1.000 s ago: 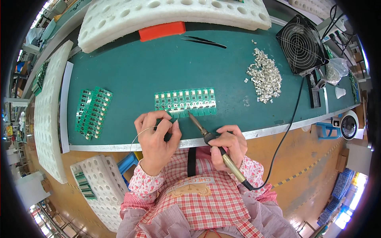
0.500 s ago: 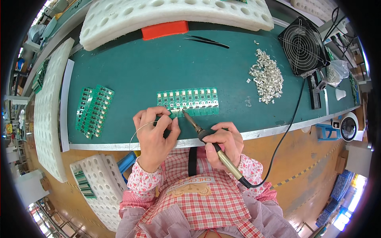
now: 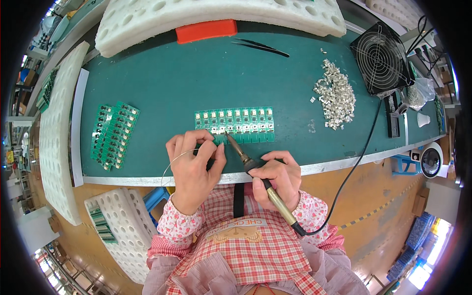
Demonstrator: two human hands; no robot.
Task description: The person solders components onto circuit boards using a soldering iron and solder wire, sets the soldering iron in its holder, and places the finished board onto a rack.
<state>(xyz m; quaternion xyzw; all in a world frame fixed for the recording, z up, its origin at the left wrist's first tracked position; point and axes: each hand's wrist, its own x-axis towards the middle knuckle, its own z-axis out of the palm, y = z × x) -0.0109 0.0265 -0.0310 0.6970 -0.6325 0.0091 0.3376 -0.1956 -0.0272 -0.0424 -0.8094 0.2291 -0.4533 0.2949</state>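
A green circuit board panel point(image 3: 248, 120) with rows of small pale and dark parts lies flat on the bench. My left hand point(image 3: 192, 172) is closed at the panel's lower left edge, pinching a thin solder wire point(image 3: 171, 162) that loops out to the left. The wire's working end is hidden by my fingers. Gripped like a pen in my right hand point(image 3: 278, 178) is a soldering iron point(image 3: 280, 203). Its tip meets the lower row of parts, left of the panel's middle; whether it touches metal I cannot tell.
Stacked circuit boards point(image 3: 115, 135) lie at the left, and a heap of small metal parts point(image 3: 336, 96) at the right. Black tweezers point(image 3: 260, 47), a red block point(image 3: 206, 31) and white foam point(image 3: 221, 11) are farther back. A fan point(image 3: 382, 59) stands back right; the iron's cord point(image 3: 356, 164) runs toward it.
The iron's tip has shifted slightly farther up onto the panel's lower row of parts. My left hand has moved a little with it, still pinching the wire. The whole view has shifted slightly.
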